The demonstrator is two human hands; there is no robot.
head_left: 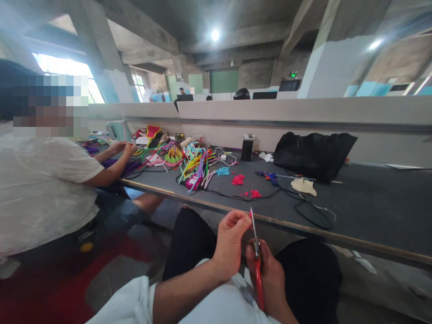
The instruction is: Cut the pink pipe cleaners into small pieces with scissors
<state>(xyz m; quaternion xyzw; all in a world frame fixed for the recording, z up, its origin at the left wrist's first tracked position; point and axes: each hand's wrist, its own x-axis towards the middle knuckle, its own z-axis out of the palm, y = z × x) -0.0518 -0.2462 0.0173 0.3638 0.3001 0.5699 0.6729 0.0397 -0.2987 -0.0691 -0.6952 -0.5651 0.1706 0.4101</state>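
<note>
My left hand [230, 243] pinches a small red piece [250, 215] between thumb and fingers, above my lap and in front of the table edge. Red-handled scissors [258, 274] are held in my right hand [270, 274], their blades pointing up beside the left fingertips. The blade tips touch or nearly touch the red piece; most of it is hidden. On the table lie small piles of red pieces [238, 180] and blue pieces [222, 171].
Colourful fuzzy strips [199, 162] are heaped on the dark table [381, 202]. Behind are a black bag [312, 155] and a black box [246, 150]. A glue gun [270, 177], a beige cloth [304, 186] and cables lie nearby. Another person [43, 180] sits at the left.
</note>
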